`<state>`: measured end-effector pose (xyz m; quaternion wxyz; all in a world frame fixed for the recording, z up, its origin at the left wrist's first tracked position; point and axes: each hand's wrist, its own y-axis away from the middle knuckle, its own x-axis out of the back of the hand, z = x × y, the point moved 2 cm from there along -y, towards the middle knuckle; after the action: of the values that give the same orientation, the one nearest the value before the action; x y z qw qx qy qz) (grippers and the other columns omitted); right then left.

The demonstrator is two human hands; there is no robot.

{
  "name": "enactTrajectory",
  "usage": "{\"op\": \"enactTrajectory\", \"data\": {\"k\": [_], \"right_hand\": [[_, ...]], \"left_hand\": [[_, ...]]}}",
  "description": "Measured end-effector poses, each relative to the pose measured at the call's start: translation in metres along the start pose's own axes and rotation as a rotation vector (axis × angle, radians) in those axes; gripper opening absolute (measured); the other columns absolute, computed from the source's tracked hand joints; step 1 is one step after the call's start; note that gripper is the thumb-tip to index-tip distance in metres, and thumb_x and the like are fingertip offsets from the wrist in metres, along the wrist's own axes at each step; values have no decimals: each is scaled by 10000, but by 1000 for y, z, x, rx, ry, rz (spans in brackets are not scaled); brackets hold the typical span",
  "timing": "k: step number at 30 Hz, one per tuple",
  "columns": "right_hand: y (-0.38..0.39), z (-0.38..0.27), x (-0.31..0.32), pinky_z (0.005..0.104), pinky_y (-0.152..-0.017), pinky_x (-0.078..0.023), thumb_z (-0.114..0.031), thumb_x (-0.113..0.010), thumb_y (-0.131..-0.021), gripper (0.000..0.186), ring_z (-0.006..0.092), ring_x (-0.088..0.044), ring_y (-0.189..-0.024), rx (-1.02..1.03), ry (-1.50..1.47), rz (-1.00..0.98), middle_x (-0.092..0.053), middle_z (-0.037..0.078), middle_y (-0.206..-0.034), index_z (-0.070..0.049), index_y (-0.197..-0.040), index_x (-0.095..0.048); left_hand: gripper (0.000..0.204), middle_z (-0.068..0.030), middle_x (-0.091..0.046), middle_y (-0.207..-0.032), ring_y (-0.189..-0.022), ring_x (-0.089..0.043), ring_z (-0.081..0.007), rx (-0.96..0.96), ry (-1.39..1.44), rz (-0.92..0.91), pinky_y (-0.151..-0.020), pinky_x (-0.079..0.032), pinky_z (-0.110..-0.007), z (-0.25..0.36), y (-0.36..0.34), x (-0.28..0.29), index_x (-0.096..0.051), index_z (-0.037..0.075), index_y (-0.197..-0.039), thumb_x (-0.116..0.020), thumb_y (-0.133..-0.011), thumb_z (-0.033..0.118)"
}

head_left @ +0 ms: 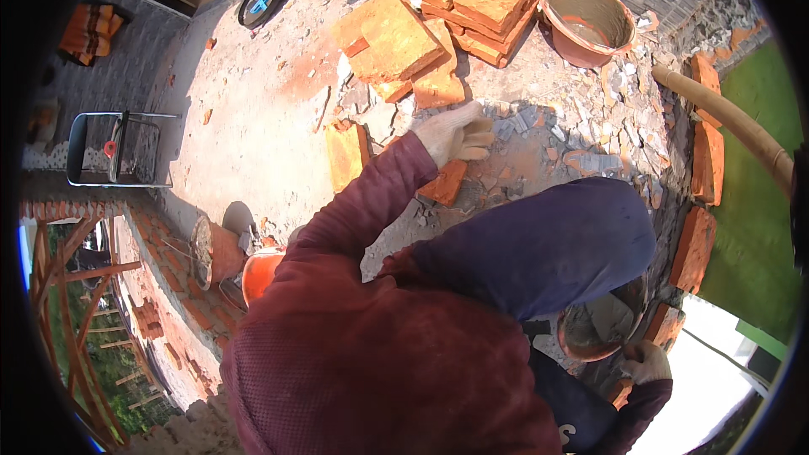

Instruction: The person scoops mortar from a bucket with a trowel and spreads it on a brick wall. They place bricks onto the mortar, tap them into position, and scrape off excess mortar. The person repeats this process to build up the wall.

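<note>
My left hand [459, 135], in a pale work glove, is held out over the rubble with its fingers loosely bent and slightly apart. Nothing shows in it. Just below it lies an orange brick [443, 183], and another brick [347, 156] rests to its left. At the lower right, my gloved right hand [647, 362] is closed beside a round mortar bowl [581, 341]. What its fingers grip, if anything, is hidden. Grey mortar shows inside the bowl, partly covered by my leg. A row of bricks [708, 164] runs along the right edge.
Stacked bricks [480, 0] and a bucket of mortar [587, 21] stand at the back. Broken chips cover the floor before them. A bamboo pole [725, 109] slants in at right. To the left are a folding metal step [118, 150], orange buckets [217, 250] and a low brick wall.
</note>
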<state>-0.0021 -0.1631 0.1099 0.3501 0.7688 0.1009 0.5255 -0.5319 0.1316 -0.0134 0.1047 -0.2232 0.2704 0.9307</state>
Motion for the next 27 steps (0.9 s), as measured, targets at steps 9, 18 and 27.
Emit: {"op": "enactTrajectory", "data": {"k": [9,18,27], "right_hand": [[19,-2,0,439,-685,-522,-197,-743,-611,288,358,-680,-725,-37,-85,11,-647,177,-716,-1,-801,-650],[6,-16,11,422,-857,-569,-141,-749,-661,438,316,-742,-996,-144,50,-114,-771,146,-1018,-56,-1090,-747],[-8,-4,-1,400,-665,-505,-176,-727,-628,296,277,-644,-684,-16,-151,-31,-623,140,-710,20,-845,-679]], "left_hand": [[512,-175,-655,-1372,-1274,-609,-254,-787,-1052,668,-1084,-445,-346,202,-39,117,-594,6,-1405,-595,-1043,368],[850,-305,-585,-1415,-1351,-553,-394,-481,-999,717,-1131,-427,-423,122,-131,75,-560,-68,-1409,-673,-892,597],[641,-241,-615,-1350,-1298,-560,-380,-1186,-1135,959,-1130,-422,-462,116,-67,86,-602,-19,-1358,-761,-885,383]]}}
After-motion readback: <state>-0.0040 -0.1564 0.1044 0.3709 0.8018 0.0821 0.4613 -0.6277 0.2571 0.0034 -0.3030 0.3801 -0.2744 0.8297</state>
